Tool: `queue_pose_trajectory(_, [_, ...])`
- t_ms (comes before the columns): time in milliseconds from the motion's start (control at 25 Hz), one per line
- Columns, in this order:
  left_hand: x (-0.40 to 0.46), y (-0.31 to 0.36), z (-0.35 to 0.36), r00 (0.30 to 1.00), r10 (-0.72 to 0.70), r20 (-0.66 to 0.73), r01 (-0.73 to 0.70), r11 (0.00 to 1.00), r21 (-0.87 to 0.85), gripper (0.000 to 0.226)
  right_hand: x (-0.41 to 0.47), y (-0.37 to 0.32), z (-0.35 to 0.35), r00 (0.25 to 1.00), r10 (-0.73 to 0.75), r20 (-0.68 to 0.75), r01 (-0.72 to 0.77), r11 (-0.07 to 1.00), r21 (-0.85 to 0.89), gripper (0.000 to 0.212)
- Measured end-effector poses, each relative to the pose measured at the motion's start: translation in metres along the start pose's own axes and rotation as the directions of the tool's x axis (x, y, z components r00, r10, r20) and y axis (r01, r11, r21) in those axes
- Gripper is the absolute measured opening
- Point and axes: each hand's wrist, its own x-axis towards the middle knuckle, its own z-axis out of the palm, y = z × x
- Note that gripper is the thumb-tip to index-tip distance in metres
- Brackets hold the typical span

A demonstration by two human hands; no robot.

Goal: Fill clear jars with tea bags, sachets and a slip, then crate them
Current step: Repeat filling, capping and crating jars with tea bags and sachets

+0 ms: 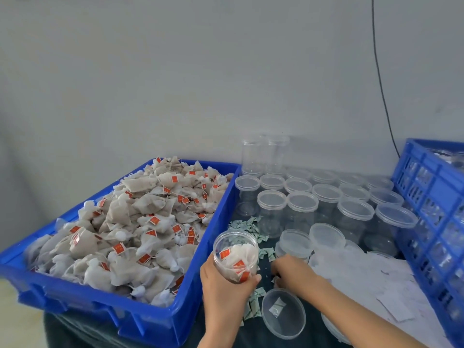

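Observation:
My left hand [224, 290] grips an open clear jar [235, 254] holding several tea bags with red tags, tilted toward me beside the blue tray. My right hand [292, 273] reaches down onto the dark table among small pale green sachets [266, 253]; its fingertips are curled at the sachets and I cannot tell whether they pinch one. A loose clear lid [283, 313] lies upside down in front with one sachet in it. White paper slips [364, 280] lie in a heap to the right.
A blue tray [150, 320] heaped with tea bags [140, 222] fills the left. Several lidded empty jars [301, 204] stand at the back, two stacked taller. A blue slatted crate [437, 197] with jars stands at the right. A black cable hangs on the wall.

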Motion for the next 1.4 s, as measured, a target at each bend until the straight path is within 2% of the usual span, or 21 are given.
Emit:
queue_pose_trajectory(160, [0.000,0.002,0.001,0.999,0.004,0.045,-0.005,1.000,0.003,0.090,0.000,-0.005,0.002,0.997,0.026,-0.076,-0.022,0.998,0.060,0.020])
queue_pose_trajectory(240, [0.000,0.003,0.002,0.997,0.013,0.078,-0.014,1.000,0.006,0.088,-0.006,-0.006,-0.018,0.950,0.117,-0.290,-0.052,0.973,0.223,0.014])
queue_pose_trajectory(320, [0.001,0.005,0.004,0.990,0.020,0.143,-0.020,1.000,-0.001,0.081,-0.019,-0.007,-0.053,0.804,0.237,-0.545,0.060,0.880,0.471,0.010])
queue_pose_trajectory(360, [0.000,0.007,0.007,0.983,0.020,0.182,-0.020,1.000,-0.002,0.076,-0.029,-0.010,-0.070,0.762,0.234,-0.604,0.162,0.834,0.527,0.014])
queue_pose_trajectory(400, [-0.003,0.009,0.011,0.976,0.025,0.214,-0.025,1.000,-0.002,0.073,-0.040,-0.014,-0.084,0.774,0.160,-0.612,0.259,0.803,0.537,0.016])
queue_pose_trajectory(480, [-0.010,0.015,0.021,0.965,0.042,0.257,-0.039,0.999,-0.015,0.070,-0.062,-0.019,-0.098,0.855,-0.072,-0.513,0.326,0.844,0.425,0.009])
queue_pose_trajectory(520, [-0.013,0.018,0.025,0.959,0.052,0.278,-0.045,0.999,-0.029,0.070,-0.072,-0.016,-0.100,0.872,-0.117,-0.476,0.311,0.882,0.353,0.007])
queue_pose_trajectory(560, [-0.018,0.021,0.032,0.951,0.061,0.304,-0.053,0.998,-0.034,0.069,-0.080,-0.004,-0.101,0.860,-0.071,-0.505,0.266,0.907,0.326,0.010])
queue_pose_trajectory(640, [-0.025,0.028,0.042,0.938,0.088,0.336,-0.076,0.996,-0.047,0.067,-0.095,0.034,-0.105,0.781,0.143,-0.608,0.164,0.892,0.421,0.010])
queue_pose_trajectory(680, [-0.029,0.030,0.049,0.934,0.096,0.345,-0.079,0.995,-0.062,0.064,-0.102,0.057,-0.104,0.761,0.248,-0.599,0.085,0.877,0.472,0.010])
queue_pose_trajectory(760, [-0.040,0.035,0.064,0.922,0.099,0.374,-0.074,0.994,-0.080,0.060,-0.116,0.101,-0.087,0.805,0.396,-0.442,-0.164,0.864,0.477,0.016])
queue_pose_trajectory(840, [-0.052,0.040,0.084,0.902,0.107,0.418,-0.079,0.993,-0.084,0.057,-0.125,0.136,-0.053,0.834,0.485,-0.262,-0.364,0.841,0.400,0.023])
queue_pose_trajectory(920, [-0.064,0.043,0.103,0.875,0.108,0.473,-0.093,0.994,-0.055,0.063,-0.135,0.157,-0.020,0.835,0.529,-0.151,-0.446,0.812,0.377,0.031])
queue_pose_trajectory(1000, [-0.075,0.046,0.120,0.856,0.109,0.506,-0.109,0.994,-0.029,0.070,-0.142,0.168,0.010,0.861,0.508,-0.035,-0.469,0.818,0.333,0.041])
queue_pose_trajectory(1040, [-0.078,0.046,0.126,0.848,0.114,0.518,-0.116,0.993,-0.029,0.072,-0.143,0.170,0.022,0.875,0.483,0.018,-0.466,0.832,0.301,0.038])
queue_pose_trajectory(1080, [-0.082,0.047,0.130,0.841,0.119,0.528,-0.122,0.992,-0.028,0.074,-0.145,0.168,0.031,0.884,0.466,0.044,-0.461,0.849,0.259,0.025])
queue_pose_trajectory(1120, [-0.084,0.048,0.133,0.835,0.127,0.535,-0.131,0.991,-0.031,0.074,-0.147,0.167,0.039,0.891,0.452,0.045,-0.450,0.867,0.214,0.014])
queue_pose_trajectory(1240, [-0.088,0.050,0.139,0.819,0.153,0.553,-0.161,0.986,-0.036,0.073,-0.150,0.165,0.053,0.899,0.436,-0.035,-0.432,0.897,0.096,0.018])
queue_pose_trajectory(1400, [-0.088,0.051,0.141,0.808,0.167,0.565,-0.187,0.982,-0.023,0.074,-0.149,0.160,0.057,0.892,0.428,-0.146,-0.423,0.904,0.061,0.017])
